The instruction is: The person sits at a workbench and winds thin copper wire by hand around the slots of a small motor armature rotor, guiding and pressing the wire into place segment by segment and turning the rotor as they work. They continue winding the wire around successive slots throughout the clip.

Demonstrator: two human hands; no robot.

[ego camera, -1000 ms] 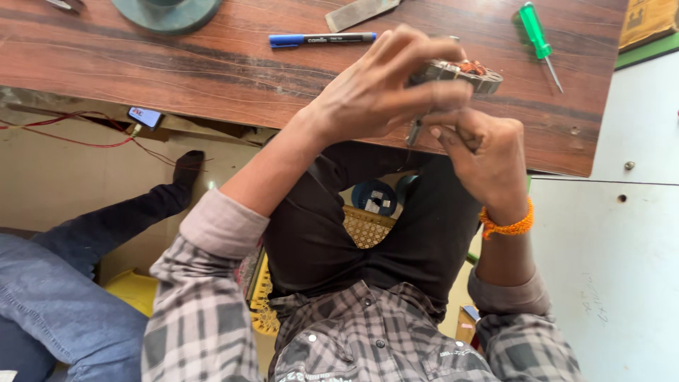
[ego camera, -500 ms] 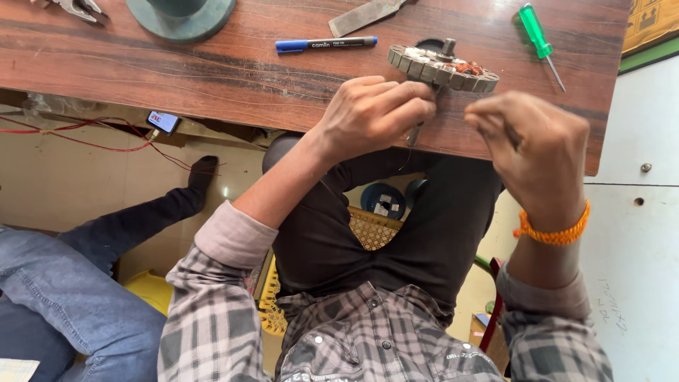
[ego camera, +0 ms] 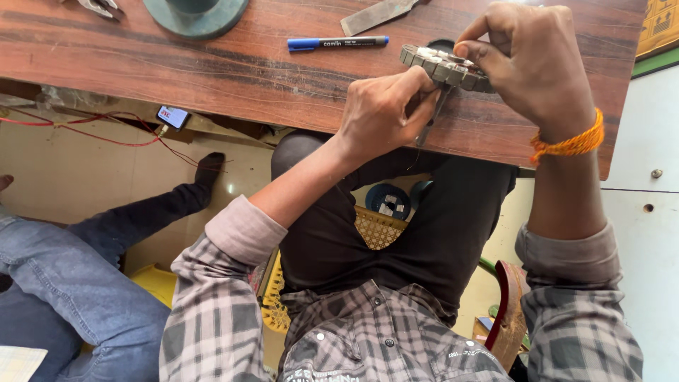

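Both hands pinch the ring-shaped metal stator point(ego camera: 444, 67): left hand point(ego camera: 385, 113) curled below, right hand point(ego camera: 530, 60) arched above.

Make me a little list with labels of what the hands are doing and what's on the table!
Left hand: pinches a thin metal tool at the table edge
Right hand: grips the round metal toothed ring
Wrist: orange thread band
Table: brown wood
Also on table: blue marker, flat metal file, green round base
Nearby: another person's leg in jeans
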